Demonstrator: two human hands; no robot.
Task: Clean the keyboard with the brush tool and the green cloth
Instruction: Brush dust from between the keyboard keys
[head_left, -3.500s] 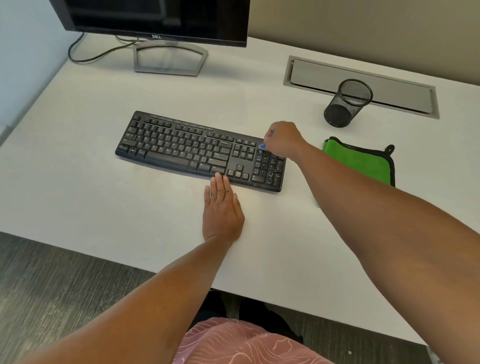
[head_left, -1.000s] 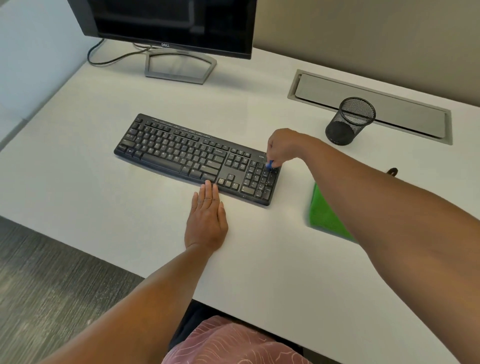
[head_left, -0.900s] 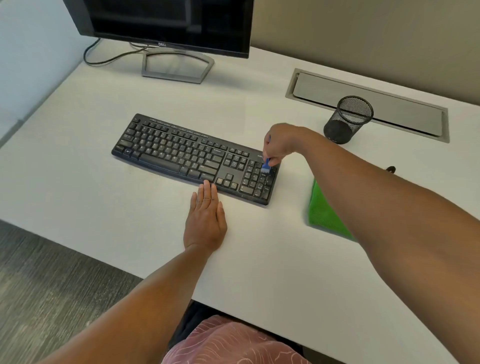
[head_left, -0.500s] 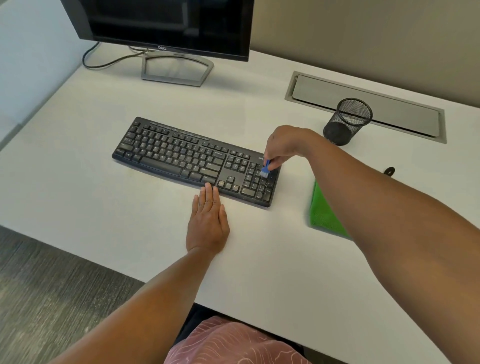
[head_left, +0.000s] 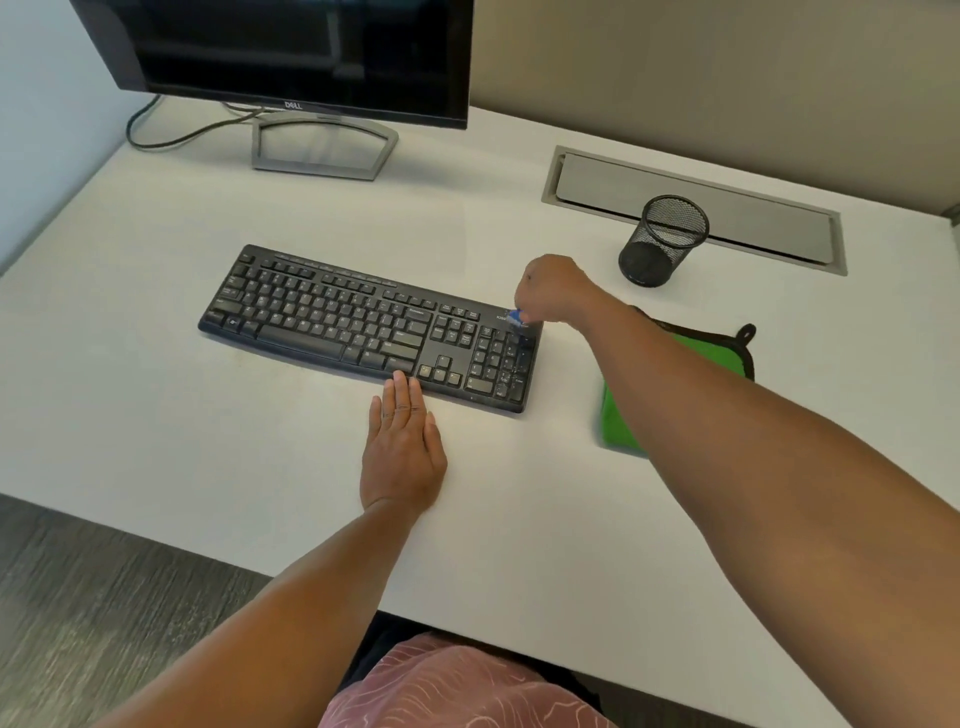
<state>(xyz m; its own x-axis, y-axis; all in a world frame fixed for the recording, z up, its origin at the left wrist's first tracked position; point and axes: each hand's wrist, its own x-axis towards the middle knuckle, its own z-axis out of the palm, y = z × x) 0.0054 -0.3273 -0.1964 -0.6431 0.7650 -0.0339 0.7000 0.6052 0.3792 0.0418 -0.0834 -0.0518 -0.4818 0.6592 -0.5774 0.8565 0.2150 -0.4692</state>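
We pinch the brush tool (head_left: 517, 316) in our right hand (head_left: 551, 288) at the keyboard's (head_left: 363, 327) far right corner; left hand (head_left: 402, 457) lies flat on the table (head_left: 156, 415), fingertips steadying its near edge. Green cloth (head_left: 691, 384) waits right.

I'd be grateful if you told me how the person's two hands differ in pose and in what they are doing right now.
The left hand lies flat on the white desk, fingers straight, holding nothing; the right hand is curled, gripping the small blue brush tool. The left sits at the black keyboard's near edge; the right is raised over its far right corner. Both are bare.
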